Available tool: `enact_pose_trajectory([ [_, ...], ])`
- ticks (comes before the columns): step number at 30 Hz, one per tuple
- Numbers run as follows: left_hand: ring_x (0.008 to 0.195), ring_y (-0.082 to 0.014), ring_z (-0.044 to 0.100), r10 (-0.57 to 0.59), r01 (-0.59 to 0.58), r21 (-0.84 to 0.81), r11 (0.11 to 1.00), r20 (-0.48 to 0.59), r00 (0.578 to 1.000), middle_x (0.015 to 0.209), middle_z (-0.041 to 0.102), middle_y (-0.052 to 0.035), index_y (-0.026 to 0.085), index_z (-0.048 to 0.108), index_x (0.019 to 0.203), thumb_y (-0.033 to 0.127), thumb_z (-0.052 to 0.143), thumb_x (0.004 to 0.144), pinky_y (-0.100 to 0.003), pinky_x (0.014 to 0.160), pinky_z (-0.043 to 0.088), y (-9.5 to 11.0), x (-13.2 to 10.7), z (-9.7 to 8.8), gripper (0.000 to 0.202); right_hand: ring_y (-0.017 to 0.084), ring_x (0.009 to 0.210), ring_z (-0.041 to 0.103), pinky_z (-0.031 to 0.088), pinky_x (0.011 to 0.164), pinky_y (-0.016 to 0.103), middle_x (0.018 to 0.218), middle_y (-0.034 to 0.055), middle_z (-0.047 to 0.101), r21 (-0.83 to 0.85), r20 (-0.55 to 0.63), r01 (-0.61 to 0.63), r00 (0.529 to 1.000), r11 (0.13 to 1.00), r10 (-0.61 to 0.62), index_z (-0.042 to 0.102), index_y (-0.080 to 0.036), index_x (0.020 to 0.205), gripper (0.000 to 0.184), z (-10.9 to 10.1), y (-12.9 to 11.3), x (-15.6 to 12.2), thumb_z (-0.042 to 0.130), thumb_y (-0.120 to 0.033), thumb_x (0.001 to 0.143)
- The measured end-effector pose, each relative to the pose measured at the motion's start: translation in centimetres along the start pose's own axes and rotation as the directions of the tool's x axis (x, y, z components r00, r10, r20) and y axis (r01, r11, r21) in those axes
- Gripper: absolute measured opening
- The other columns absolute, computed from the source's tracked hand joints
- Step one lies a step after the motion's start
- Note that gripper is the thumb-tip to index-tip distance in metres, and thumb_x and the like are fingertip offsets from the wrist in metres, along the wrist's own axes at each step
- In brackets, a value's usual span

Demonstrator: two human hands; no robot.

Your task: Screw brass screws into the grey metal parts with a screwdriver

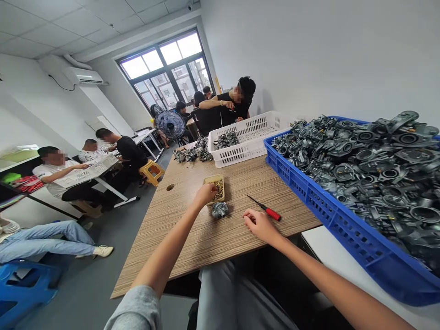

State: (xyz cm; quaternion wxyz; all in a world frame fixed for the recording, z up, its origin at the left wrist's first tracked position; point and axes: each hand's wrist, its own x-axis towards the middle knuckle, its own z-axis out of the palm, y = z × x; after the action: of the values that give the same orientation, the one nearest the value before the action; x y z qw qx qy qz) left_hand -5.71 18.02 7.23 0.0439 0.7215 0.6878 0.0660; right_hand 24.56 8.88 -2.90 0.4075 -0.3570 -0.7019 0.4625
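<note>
My left hand (205, 194) reaches into a small tan box (205, 180) of tiny brass-coloured parts (219, 189). Its fingers are drawn together, and whatever they pinch is hidden. Just in front of the box, a grey metal carburetor-like casting (219, 210) lies on the wooden table (192, 243), touched by neither hand. My right hand (260, 225) rests at the table's near side, fingers loosely curled with a gap to the thumb and nothing visible in them. Beyond it lies a screwdriver (272, 213) with a red and black handle, its shaft pointing away to the left.
A blue crate (309, 192) heaped with castings stands at right. A white basket (240, 156) holds some more, with a pile of castings (194, 152) beside it. Across the table sits a person (237, 103); others sit at tables on the left, near a fan (169, 124).
</note>
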Motion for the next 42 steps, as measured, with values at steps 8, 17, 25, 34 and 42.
enact_pose_trajectory([
  [8,0.103,-0.0225,0.073,-0.043,0.043,0.048,0.998,-0.005,0.999,0.117,0.082,-0.0077,0.023,0.081,0.099,0.023,0.072,0.098,-0.028,0.085,0.054,0.7,0.0,0.5,0.009,0.020,0.065,0.066,0.050,0.062,0.028,0.071,0.0004,0.070,-0.019,0.005,-0.002,1.000,1.000,0.002,0.066,-0.026,0.092,0.015,-0.1,-0.4,0.0,0.056,-0.036,0.097],
  [17,0.109,-0.0249,0.074,-0.045,0.046,0.060,0.997,-0.006,0.999,0.122,0.080,-0.0099,0.023,0.082,0.101,0.026,0.073,0.098,-0.030,0.089,0.056,0.3,0.0,0.6,0.010,0.021,0.069,0.069,0.051,0.064,0.029,0.073,0.0019,0.073,-0.034,0.007,-0.005,1.000,0.999,0.005,0.068,-0.026,0.093,0.016,-0.2,-0.6,0.0,0.056,-0.035,0.098],
  [25,0.109,-0.0249,0.074,-0.055,0.055,0.074,0.996,-0.002,0.998,0.121,0.081,-0.0099,0.023,0.082,0.100,0.028,0.073,0.099,-0.030,0.091,0.057,0.2,0.2,0.9,0.010,0.021,0.070,0.068,0.049,0.065,0.029,0.071,0.0009,0.072,-0.047,0.001,-0.003,1.000,0.999,0.003,0.068,-0.026,0.093,0.016,-0.3,-1.0,0.0,0.055,-0.032,0.098],
  [34,0.110,-0.0244,0.074,-0.056,0.055,0.088,0.995,0.005,0.998,0.123,0.080,-0.0095,0.023,0.080,0.101,0.030,0.070,0.102,-0.028,0.089,0.056,0.0,-0.2,0.6,0.013,0.020,0.071,0.069,0.048,0.067,0.029,0.075,0.0019,0.075,-0.070,-0.011,0.022,1.000,0.997,-0.023,0.069,-0.024,0.091,0.015,-0.4,-0.9,0.0,0.057,-0.029,0.098],
  [42,0.109,-0.0253,0.075,-0.059,0.057,0.086,0.995,0.016,0.998,0.121,0.080,-0.0103,0.023,0.082,0.101,0.033,0.072,0.102,-0.029,0.089,0.056,-0.3,-0.2,0.9,0.014,0.021,0.070,0.069,0.049,0.066,0.029,0.073,0.0014,0.074,-0.064,-0.006,0.012,1.000,0.998,-0.012,0.068,-0.025,0.090,0.015,-0.3,-1.0,0.0,0.056,-0.030,0.098],
])
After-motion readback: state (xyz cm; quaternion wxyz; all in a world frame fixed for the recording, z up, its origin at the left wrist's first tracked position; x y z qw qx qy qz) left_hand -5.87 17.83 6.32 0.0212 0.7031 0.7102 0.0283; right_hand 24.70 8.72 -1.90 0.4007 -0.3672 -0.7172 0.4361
